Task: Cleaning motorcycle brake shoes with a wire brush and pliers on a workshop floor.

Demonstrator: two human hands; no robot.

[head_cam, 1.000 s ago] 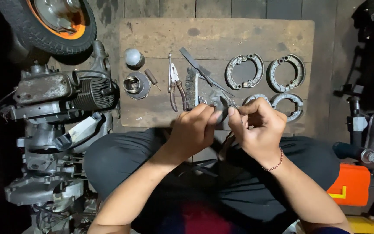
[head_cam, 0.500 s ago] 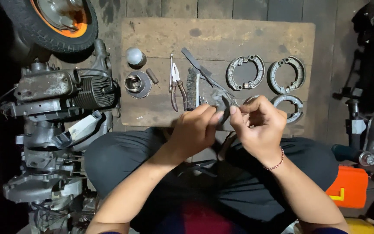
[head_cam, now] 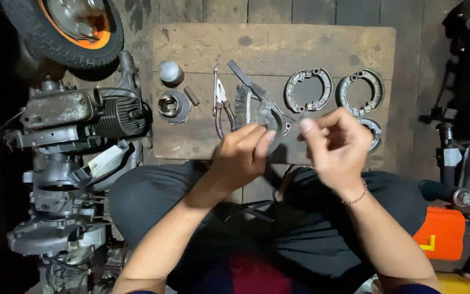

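I sit cross-legged before a wooden board [head_cam: 278, 46] laid with parts. My left hand [head_cam: 243, 158] holds a grey curved brake shoe [head_cam: 273, 117] up over the board's near edge, thumb and fingers pinching it. My right hand [head_cam: 335, 147] hovers just right of it, fingers loosely curled and blurred; what it holds, if anything, I cannot tell. Two pairs of brake shoes [head_cam: 308, 90] [head_cam: 361, 91] lie on the board behind my hands, and one more shoe [head_cam: 373, 133] shows past my right hand.
Pliers [head_cam: 220, 103], a wire brush [head_cam: 241, 103], a flat tool [head_cam: 243, 76], a metal piston [head_cam: 172, 106] and a round cap [head_cam: 168, 71] lie on the board's left. An engine block [head_cam: 77, 120] and wheel [head_cam: 66, 27] stand at left. An orange case [head_cam: 441, 234] sits at right.
My right hand has drawn away to the right from the brake shoe, opening a gap. The left hand keeps the shoe raised in about the same place.
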